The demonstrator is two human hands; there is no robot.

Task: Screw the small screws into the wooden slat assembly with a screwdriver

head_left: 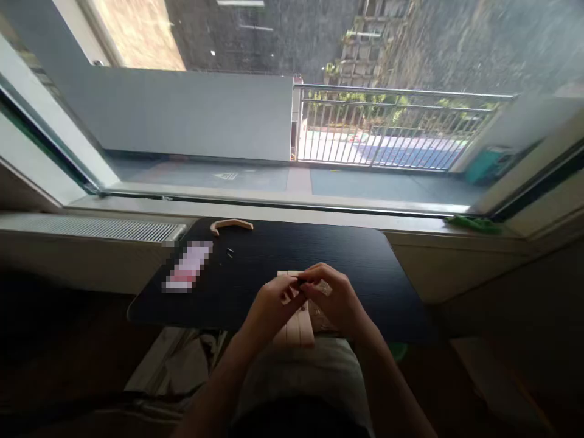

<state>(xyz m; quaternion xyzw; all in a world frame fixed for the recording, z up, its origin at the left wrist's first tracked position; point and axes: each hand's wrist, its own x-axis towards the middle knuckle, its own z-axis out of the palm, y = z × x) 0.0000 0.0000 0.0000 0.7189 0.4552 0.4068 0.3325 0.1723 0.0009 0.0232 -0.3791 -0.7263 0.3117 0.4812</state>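
My left hand (275, 302) and my right hand (336, 296) meet over the near part of the dark table (351, 255). The fingers of both are pinched together around a small dark piece (301, 281), too small and too covered to name. Under my hands lies a pale wooden slatted piece (293, 333), its strips running toward my lap and its middle partly hidden. Beside it on the right, beneath my right hand, is a clear crinkled plastic bag (322, 317); I cannot make out its contents.
A curved wooden piece (232, 224) lies at the table's far left edge. Small dark metal bits (230, 252) are nearer, beside a pixelated pinkish rectangle (189, 267). Behind the table are a windowsill (292, 212) with a green cloth (474, 224) and a vented radiator cover (118, 229).
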